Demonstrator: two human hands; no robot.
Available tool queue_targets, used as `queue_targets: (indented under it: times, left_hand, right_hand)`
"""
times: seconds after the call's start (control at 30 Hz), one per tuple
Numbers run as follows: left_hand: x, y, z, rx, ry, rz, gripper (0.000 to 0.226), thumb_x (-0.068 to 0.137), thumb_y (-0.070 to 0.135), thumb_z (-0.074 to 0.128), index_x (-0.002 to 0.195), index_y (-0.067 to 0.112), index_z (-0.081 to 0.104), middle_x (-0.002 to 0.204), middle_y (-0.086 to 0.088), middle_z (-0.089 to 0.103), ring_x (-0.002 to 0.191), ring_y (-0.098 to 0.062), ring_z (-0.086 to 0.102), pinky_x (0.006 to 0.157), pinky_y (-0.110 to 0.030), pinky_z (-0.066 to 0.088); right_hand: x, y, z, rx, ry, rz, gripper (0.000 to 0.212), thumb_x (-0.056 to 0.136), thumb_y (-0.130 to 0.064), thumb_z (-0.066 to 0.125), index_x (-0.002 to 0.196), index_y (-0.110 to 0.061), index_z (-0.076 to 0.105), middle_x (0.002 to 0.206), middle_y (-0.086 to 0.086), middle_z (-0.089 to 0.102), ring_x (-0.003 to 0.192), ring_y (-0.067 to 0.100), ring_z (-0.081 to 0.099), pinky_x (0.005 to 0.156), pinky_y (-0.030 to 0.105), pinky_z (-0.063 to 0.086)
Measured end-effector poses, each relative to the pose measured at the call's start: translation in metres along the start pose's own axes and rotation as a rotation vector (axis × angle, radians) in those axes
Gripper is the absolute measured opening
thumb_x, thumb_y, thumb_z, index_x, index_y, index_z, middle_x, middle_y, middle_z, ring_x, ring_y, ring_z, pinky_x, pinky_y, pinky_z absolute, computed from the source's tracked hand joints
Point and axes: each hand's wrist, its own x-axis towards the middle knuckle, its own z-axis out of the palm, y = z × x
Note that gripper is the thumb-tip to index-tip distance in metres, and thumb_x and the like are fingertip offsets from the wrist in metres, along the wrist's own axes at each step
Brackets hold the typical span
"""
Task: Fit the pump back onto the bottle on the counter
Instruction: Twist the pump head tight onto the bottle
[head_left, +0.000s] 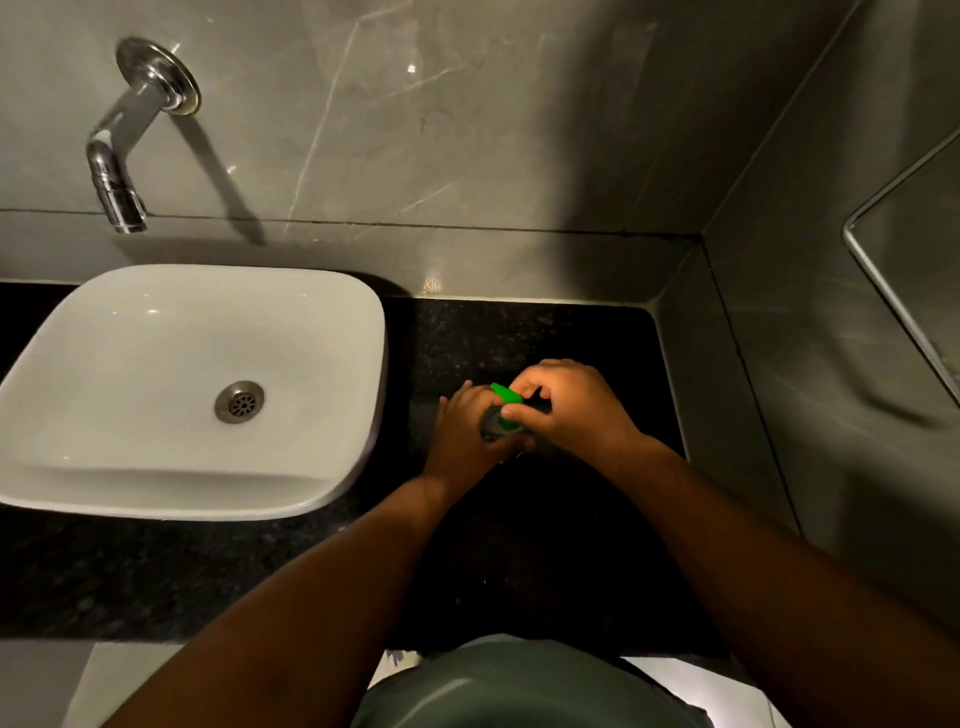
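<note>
A dark bottle (491, 425) stands on the black counter (519, 332), right of the sink. My left hand (462, 439) is wrapped around its body from the left. A green pump (506, 395) sits on top of the bottle, its nozzle pointing to the upper left. My right hand (566, 408) grips the pump from the right, thumb and fingers pinched around its collar. Most of the bottle is hidden by both hands and by shadow.
A white basin (67, 364) stands on the counter at the left, with a chrome tap (111, 171) on the wall above it. Grey tiled walls close the back and right side. A framed glass panel (904, 280) hangs at the right.
</note>
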Motion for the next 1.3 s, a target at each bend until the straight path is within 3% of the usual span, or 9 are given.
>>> queue_targets:
  times: [0.1, 0.23, 0.4, 0.6, 0.73, 0.87, 1.0, 1.13, 1.3]
  left_hand:
    - [0.007, 0.000, -0.003, -0.026, -0.027, 0.028, 0.045, 0.065, 0.050, 0.078, 0.097, 0.020, 0.069, 0.112, 0.000, 0.066, 0.119, -0.023, 0.054, 0.112, -0.058, 0.023]
    - [0.012, 0.000, -0.009, 0.034, -0.100, -0.041, 0.051, 0.067, 0.042, 0.083, 0.112, 0.021, 0.070, 0.132, -0.003, 0.059, 0.135, -0.027, 0.041, 0.116, -0.057, 0.014]
    - [0.008, -0.001, -0.014, 0.035, -0.102, -0.056, 0.045, 0.065, 0.045, 0.083, 0.103, 0.023, 0.072, 0.131, 0.000, 0.060, 0.135, -0.026, 0.041, 0.116, -0.056, 0.014]
    - [0.000, -0.002, -0.011, 0.044, -0.049, -0.100, 0.047, 0.062, 0.050, 0.083, 0.099, 0.025, 0.069, 0.119, 0.004, 0.064, 0.126, -0.023, 0.048, 0.112, -0.054, 0.020]
    - [-0.005, 0.002, -0.007, 0.003, 0.022, -0.110, 0.049, 0.060, 0.047, 0.085, 0.100, 0.024, 0.069, 0.113, 0.001, 0.067, 0.122, -0.023, 0.051, 0.112, -0.050, 0.023]
    - [-0.010, 0.000, -0.006, -0.074, 0.031, -0.137, 0.066, 0.058, 0.047, 0.086, 0.117, 0.026, 0.064, 0.130, -0.001, 0.060, 0.132, -0.020, 0.042, 0.114, -0.052, 0.023]
    - [-0.017, -0.009, -0.015, -0.087, -0.067, -0.212, 0.086, 0.055, 0.049, 0.088, 0.131, 0.030, 0.053, 0.141, 0.001, 0.051, 0.142, -0.026, 0.027, 0.118, -0.054, 0.014]
    - [-0.016, -0.005, -0.021, -0.018, -0.121, -0.185, 0.057, 0.053, 0.068, 0.074, 0.101, 0.039, 0.066, 0.104, 0.013, 0.070, 0.107, -0.008, 0.060, 0.111, -0.053, 0.028]
    - [-0.012, 0.002, -0.012, 0.195, -0.072, -0.244, 0.059, 0.051, 0.083, 0.063, 0.090, 0.038, 0.057, 0.086, 0.014, 0.071, 0.091, -0.008, 0.063, 0.111, -0.047, 0.022]
  right_hand:
    - [0.008, 0.000, -0.012, -0.025, -0.071, -0.001, 0.025, 0.075, -0.042, 0.069, 0.096, -0.027, 0.069, 0.093, -0.004, 0.067, 0.087, 0.015, 0.062, 0.082, 0.041, 0.051]
    - [0.023, -0.004, -0.029, -0.216, -0.355, -0.170, 0.023, 0.084, -0.037, 0.059, 0.106, -0.034, 0.065, 0.108, -0.003, 0.062, 0.102, 0.020, 0.059, 0.091, 0.042, 0.043]
    - [0.036, -0.013, -0.041, -0.321, -0.578, -0.305, 0.019, 0.089, -0.032, 0.052, 0.102, -0.040, 0.064, 0.113, -0.007, 0.057, 0.109, 0.016, 0.050, 0.093, 0.039, 0.032]
    - [0.042, -0.024, -0.043, -0.328, -0.645, -0.406, 0.022, 0.089, -0.023, 0.056, 0.105, -0.031, 0.067, 0.114, -0.001, 0.060, 0.106, 0.019, 0.054, 0.096, 0.040, 0.041]
    - [0.039, -0.021, -0.041, -0.318, -0.631, -0.385, 0.031, 0.089, -0.020, 0.057, 0.117, -0.029, 0.064, 0.119, 0.001, 0.058, 0.109, 0.020, 0.054, 0.097, 0.042, 0.043]
    - [0.030, -0.005, -0.034, -0.211, -0.505, -0.183, 0.071, 0.081, -0.021, 0.068, 0.140, -0.042, 0.035, 0.134, 0.001, 0.049, 0.119, 0.018, 0.049, 0.101, 0.035, 0.042]
    - [-0.007, 0.023, -0.009, 0.028, -0.226, 0.048, 0.063, 0.082, -0.018, 0.068, 0.139, -0.027, 0.043, 0.132, 0.006, 0.055, 0.121, 0.022, 0.053, 0.104, 0.043, 0.044]
    - [-0.036, 0.030, 0.028, 0.092, -0.269, 0.155, 0.061, 0.078, -0.024, 0.074, 0.134, -0.020, 0.050, 0.132, 0.005, 0.059, 0.120, 0.019, 0.055, 0.104, 0.037, 0.044]
    - [-0.035, 0.027, 0.053, 0.326, -0.143, 0.293, 0.055, 0.077, -0.020, 0.076, 0.127, -0.019, 0.055, 0.120, 0.005, 0.067, 0.109, 0.018, 0.063, 0.096, 0.036, 0.050]
